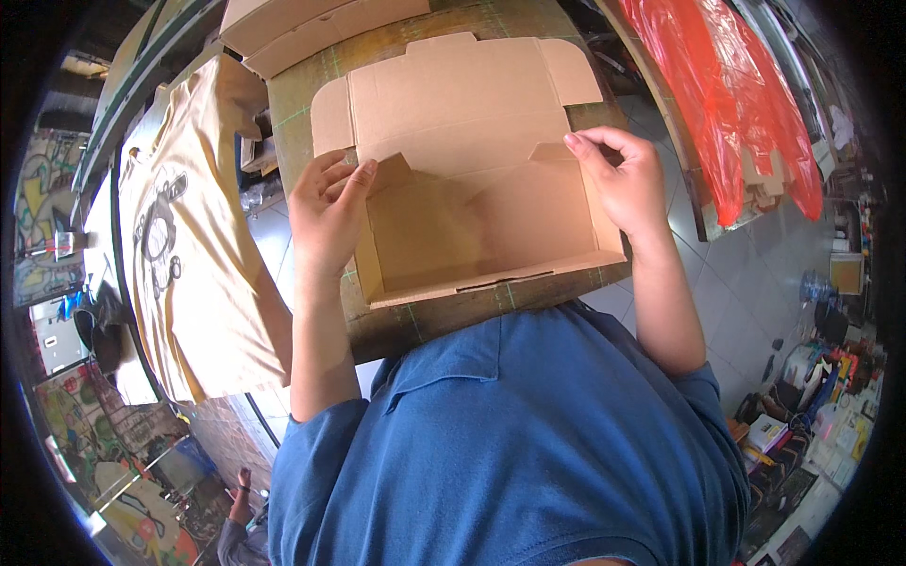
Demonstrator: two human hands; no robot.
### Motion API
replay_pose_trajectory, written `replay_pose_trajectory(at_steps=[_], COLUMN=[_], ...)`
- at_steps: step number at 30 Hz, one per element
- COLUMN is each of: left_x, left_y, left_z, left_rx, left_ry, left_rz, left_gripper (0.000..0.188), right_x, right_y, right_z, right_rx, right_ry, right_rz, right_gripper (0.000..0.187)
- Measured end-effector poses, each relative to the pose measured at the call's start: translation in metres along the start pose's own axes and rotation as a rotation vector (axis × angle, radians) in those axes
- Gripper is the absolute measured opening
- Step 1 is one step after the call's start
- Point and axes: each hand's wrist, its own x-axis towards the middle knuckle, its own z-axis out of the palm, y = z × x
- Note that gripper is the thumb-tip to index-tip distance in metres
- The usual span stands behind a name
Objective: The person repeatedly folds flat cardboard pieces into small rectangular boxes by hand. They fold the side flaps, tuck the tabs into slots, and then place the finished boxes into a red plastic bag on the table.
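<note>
A brown cardboard box lies in front of me with its lid folded back, away from me. Its front and side walls stand up, and the inside holds nothing that I can see. My left hand grips the far end of the left wall, thumb against a small corner flap that angles inward. At the opposite wall, my right hand pinches the far right corner, beside a matching flap. Some fingers are hidden behind the walls. The lid's side flaps spread outward.
Under the box is a worn work table with green grid lines. Another cardboard box stands at its far left. To the left hangs a cream printed T-shirt; to the right, a red plastic bag. Another person's arm shows lower left.
</note>
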Motion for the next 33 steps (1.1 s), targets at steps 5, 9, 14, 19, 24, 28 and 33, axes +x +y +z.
replay_pose_trajectory(at_steps=[5, 9, 14, 19, 24, 28, 33], left_x=[0.004, 0.004, -0.001, 0.000, 0.002, 0.002, 0.008], left_y=[-0.006, -0.006, 0.005, 0.001, -0.001, 0.001, -0.008], left_z=[-0.003, -0.006, -0.005, -0.005, -0.005, -0.009, -0.017], left_rx=[0.024, -0.021, -0.143, -0.304, -0.322, -0.360, -0.442], left_ry=[-0.043, -0.094, -0.070, -0.111, -0.091, -0.103, -0.172], left_rz=[-0.041, -0.036, -0.100, -0.142, -0.178, -0.198, -0.245], left_gripper=[0.043, 0.059, 0.081, 0.081, 0.081, 0.081, 0.060], right_x=[-0.001, 0.001, 0.001, -0.001, -0.004, -0.008, -0.010], right_y=[0.000, 0.000, 0.005, 0.001, 0.003, 0.008, 0.008], right_z=[-0.001, -0.002, -0.004, -0.004, -0.004, -0.002, -0.001], right_rx=[0.035, 0.095, 0.181, 0.164, 0.154, 0.184, 0.192], right_ry=[-0.027, -0.094, -0.139, -0.126, -0.120, -0.050, -0.020], right_rz=[0.002, 0.009, -0.048, -0.025, -0.050, -0.115, -0.118], right_gripper=[0.022, 0.017, 0.013, 0.011, 0.010, 0.015, 0.017])
